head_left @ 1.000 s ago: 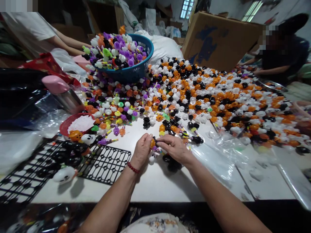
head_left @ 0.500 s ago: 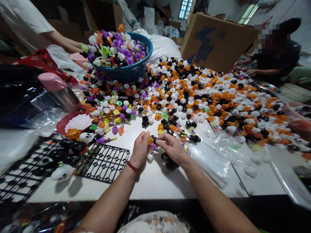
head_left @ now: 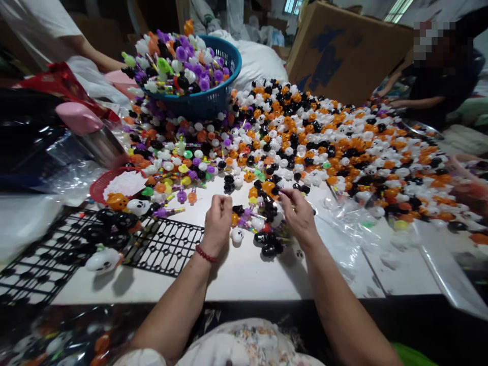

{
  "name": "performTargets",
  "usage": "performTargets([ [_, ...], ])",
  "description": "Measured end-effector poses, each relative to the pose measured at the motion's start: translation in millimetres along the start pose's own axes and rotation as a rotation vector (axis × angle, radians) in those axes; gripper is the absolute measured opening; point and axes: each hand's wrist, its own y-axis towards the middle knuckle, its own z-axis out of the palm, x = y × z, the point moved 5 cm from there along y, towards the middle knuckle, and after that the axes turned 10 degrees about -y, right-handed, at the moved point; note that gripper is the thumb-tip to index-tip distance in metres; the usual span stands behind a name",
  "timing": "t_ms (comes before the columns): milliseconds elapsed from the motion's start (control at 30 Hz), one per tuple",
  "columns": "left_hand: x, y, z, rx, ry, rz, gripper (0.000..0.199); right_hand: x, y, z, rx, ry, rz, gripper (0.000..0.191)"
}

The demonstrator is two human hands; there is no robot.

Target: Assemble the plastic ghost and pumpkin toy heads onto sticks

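Observation:
My left hand (head_left: 218, 223), with a red bead bracelet at the wrist, is closed above the white table. What its fingers hold, if anything, is hidden. Beside it lie a purple topper on a colourful stick (head_left: 247, 213) and a white ghost-faced piece (head_left: 237, 235). To the right, my right hand (head_left: 299, 216) has its fingertips pinched together at the edge of a small pile; whatever is between them is too small to make out. An orange pumpkin piece (head_left: 269, 189) lies near those fingertips. Shiny black pieces (head_left: 269, 245) rest on the table between my hands.
A large heap of orange, white and black pieces (head_left: 343, 147) covers the table's far right. Behind stands a full blue basket (head_left: 213, 101). Black grids (head_left: 168, 249), a red dish (head_left: 101, 185) and a pink-lidded flask (head_left: 91, 132) are left. Clear bags (head_left: 343, 244) lie right; two people work nearby.
My hands have moved apart; the right one went right and slightly up. The orange, black and purple pieces that were between my fingers now show on the table or are hidden. The view has tilted slightly.

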Motion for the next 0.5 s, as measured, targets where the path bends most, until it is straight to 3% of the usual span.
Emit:
performTargets([
  [133,-15.9,-31.5,13.0,0.280,0.592,0.230,0.026,-11.3,5.4,0.2,-0.113,-0.350,-0.145,0.027],
  [233,-1.2,-51.7,27.2,0.420,0.812,0.224,0.023,0.8,18.3,20.5,0.012,-0.355,-0.291,0.024],
  [400,27.5,-47.7,34.6,0.462,0.764,0.244,0.028,31.3,60.1,72.5,0.393,-0.530,-0.320,0.023],
  [500,34.3,-40.1,33.4,0.481,0.641,0.253,0.033,39.0,88.5,101.1,0.500,-0.628,-0.310,0.023],
])
